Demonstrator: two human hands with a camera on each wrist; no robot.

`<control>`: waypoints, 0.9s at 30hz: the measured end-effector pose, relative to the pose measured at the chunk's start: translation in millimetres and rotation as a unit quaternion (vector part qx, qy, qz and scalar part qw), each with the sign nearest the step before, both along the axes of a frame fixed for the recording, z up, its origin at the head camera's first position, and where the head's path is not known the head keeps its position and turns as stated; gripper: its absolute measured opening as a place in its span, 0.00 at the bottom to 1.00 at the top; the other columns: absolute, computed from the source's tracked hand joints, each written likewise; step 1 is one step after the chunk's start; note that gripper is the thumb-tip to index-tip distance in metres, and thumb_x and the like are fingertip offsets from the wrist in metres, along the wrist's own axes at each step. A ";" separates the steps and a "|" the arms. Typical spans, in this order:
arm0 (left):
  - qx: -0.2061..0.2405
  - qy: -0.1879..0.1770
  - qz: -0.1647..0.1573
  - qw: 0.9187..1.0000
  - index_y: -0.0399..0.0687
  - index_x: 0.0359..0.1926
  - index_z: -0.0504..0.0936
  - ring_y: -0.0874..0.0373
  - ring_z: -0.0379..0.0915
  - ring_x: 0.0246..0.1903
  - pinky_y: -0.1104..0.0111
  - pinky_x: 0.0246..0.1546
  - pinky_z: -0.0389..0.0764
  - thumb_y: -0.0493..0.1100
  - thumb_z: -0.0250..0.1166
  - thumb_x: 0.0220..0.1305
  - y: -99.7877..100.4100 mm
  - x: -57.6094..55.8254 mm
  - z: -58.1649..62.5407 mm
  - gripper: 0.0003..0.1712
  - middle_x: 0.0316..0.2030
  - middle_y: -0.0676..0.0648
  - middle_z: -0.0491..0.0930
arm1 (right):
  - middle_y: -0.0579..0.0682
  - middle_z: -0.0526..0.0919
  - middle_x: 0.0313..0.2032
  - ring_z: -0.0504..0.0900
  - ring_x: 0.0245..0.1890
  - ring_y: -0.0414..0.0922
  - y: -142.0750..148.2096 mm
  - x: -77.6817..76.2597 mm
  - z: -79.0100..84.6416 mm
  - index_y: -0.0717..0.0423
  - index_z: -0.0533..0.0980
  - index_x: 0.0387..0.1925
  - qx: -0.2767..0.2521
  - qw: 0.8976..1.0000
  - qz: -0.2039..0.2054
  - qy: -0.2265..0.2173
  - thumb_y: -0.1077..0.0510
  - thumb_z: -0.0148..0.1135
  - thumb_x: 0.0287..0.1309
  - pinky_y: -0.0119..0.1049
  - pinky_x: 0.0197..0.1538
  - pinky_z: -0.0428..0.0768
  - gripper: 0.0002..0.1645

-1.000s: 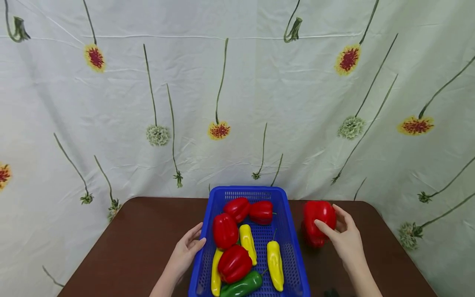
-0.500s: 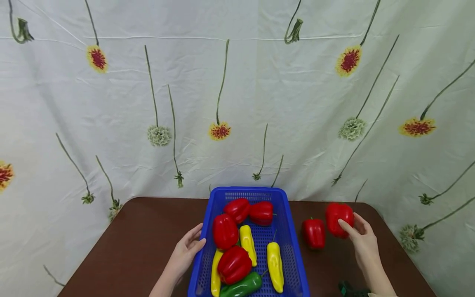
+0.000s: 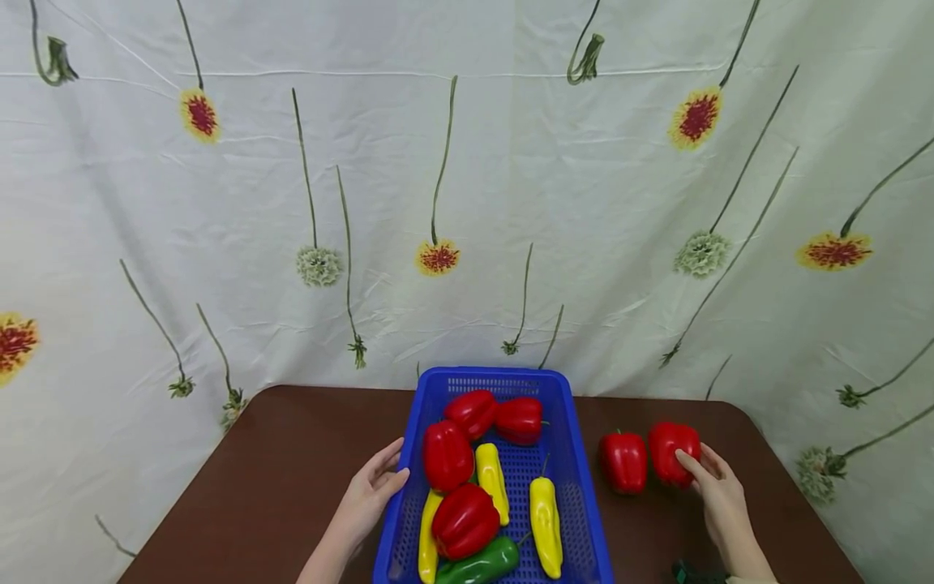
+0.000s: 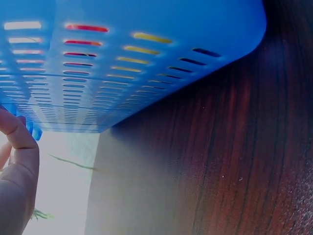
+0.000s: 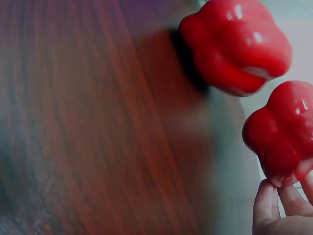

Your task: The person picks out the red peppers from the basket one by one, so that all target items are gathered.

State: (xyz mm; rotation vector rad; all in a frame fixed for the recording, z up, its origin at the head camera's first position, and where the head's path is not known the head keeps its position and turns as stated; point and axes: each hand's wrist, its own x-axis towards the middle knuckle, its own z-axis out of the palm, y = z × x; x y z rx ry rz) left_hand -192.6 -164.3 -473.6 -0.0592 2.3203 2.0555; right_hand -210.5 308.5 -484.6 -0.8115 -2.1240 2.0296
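Note:
My left hand [image 3: 370,492] grips the left rim of a blue plastic basket [image 3: 588,495], thumb at the rim and fingers along the outer side. In the left wrist view, its fingers [image 4: 22,139] reach the basket's slotted wall [image 4: 161,63]. To the right of the basket, my right hand [image 3: 718,491] holds a red bell pepper [image 3: 670,453] between thumb and fingers, low over the table. A second red bell pepper [image 3: 623,464] stands just left of it. Both peppers show in the right wrist view, the held one [image 5: 281,134] lower right.
Inside the basket lie several red bell peppers [image 3: 447,456], yellow peppers [image 3: 545,523] and a green pepper [image 3: 485,561]. The brown table [image 3: 292,478] ends at a white flowered cloth [image 3: 394,162] behind. A dark object [image 3: 686,573] sits by the right wrist.
My right hand has carried the held bell pepper rightward from in front of the other one, then down beside it toward the table. The left hand stays at the basket rim.

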 end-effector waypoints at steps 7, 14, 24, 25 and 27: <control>0.008 -0.002 0.001 1.000 0.42 0.71 0.66 0.47 0.77 0.54 0.66 0.48 0.83 0.38 0.62 0.67 0.4 -1.4 -0.8 0.32 0.63 0.34 0.71 | 0.68 0.47 0.75 0.57 0.69 0.58 0.2 -2.4 -11.2 0.65 0.47 0.76 0.022 1.000 -0.006 -0.006 0.37 0.59 0.63 0.14 0.32 0.66 0.55; 0.013 -0.005 -0.001 1.000 0.42 0.71 0.65 0.47 0.77 0.54 0.62 0.49 0.83 0.38 0.61 0.68 0.4 0.2 -0.3 0.32 0.63 0.34 0.71 | 0.73 0.53 0.71 0.62 0.67 0.60 -1.5 -1.9 -16.5 0.70 0.51 0.73 0.061 0.998 -0.002 -0.010 0.36 0.54 0.65 0.12 0.28 0.70 0.53; 0.011 -0.004 -0.001 1.000 0.41 0.71 0.65 0.47 0.77 0.55 0.64 0.49 0.83 0.38 0.61 0.68 0.2 -0.3 -0.6 0.32 0.63 0.34 0.71 | 0.74 0.54 0.71 0.63 0.68 0.63 1.8 -1.5 -19.9 0.72 0.53 0.72 0.087 0.996 0.012 -0.013 0.34 0.50 0.65 0.12 0.30 0.71 0.53; 0.009 -0.004 -0.001 1.000 0.42 0.71 0.65 0.46 0.76 0.55 0.64 0.49 0.83 0.37 0.61 0.68 0.1 -0.3 -0.6 0.32 0.64 0.34 0.71 | 0.74 0.54 0.71 0.63 0.67 0.62 1.5 -1.6 -19.5 0.72 0.52 0.72 0.086 0.996 0.013 -0.013 0.34 0.50 0.66 0.12 0.29 0.70 0.53; 0.007 -0.004 0.000 1.000 0.42 0.71 0.65 0.46 0.76 0.56 0.64 0.50 0.82 0.38 0.61 0.68 0.1 -0.5 -0.7 0.32 0.64 0.34 0.71 | 0.73 0.54 0.71 0.63 0.66 0.61 0.8 -1.9 -18.3 0.72 0.53 0.72 0.086 0.996 0.011 -0.010 0.34 0.50 0.66 0.11 0.29 0.68 0.52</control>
